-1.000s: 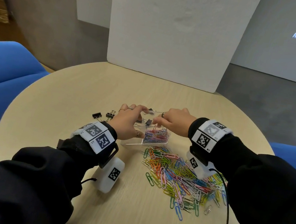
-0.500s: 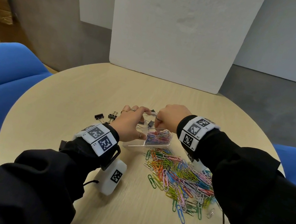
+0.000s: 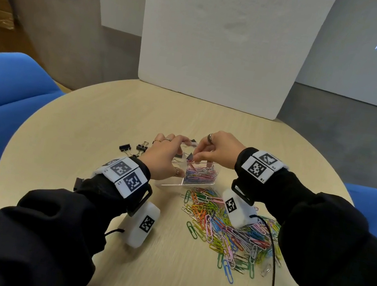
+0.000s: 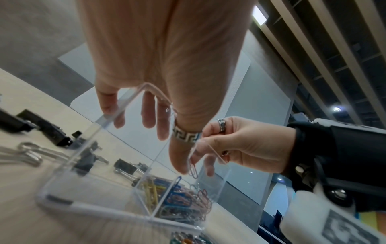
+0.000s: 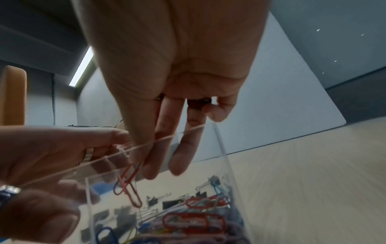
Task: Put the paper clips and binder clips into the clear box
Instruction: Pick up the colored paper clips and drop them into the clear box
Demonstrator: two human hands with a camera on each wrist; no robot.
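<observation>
Gripping the clear plastic divided box (image 3: 193, 168) on the round pale wooden table (image 3: 86, 126), the left hand (image 3: 164, 157) curls round its wall; loose coloured paper clips (image 3: 226, 225) lie nearby, black binder clips (image 3: 132, 147) beside; left wrist view: fingers (image 4: 149, 113) wrap the wall; right wrist view: the right hand (image 5: 167, 82) pinches red paper clips (image 5: 129, 186) above the box's paper-clip compartment.

- box (image 3: 197, 181): clear glossy plastic, smooth
- paper clips (image 3: 226, 225): coloured glossy coating
- binder clips (image 3: 125, 147): black, matt
- desk (image 3: 85, 131): pale matt wood grain
- sleeves (image 3: 50, 232): black cloth
</observation>
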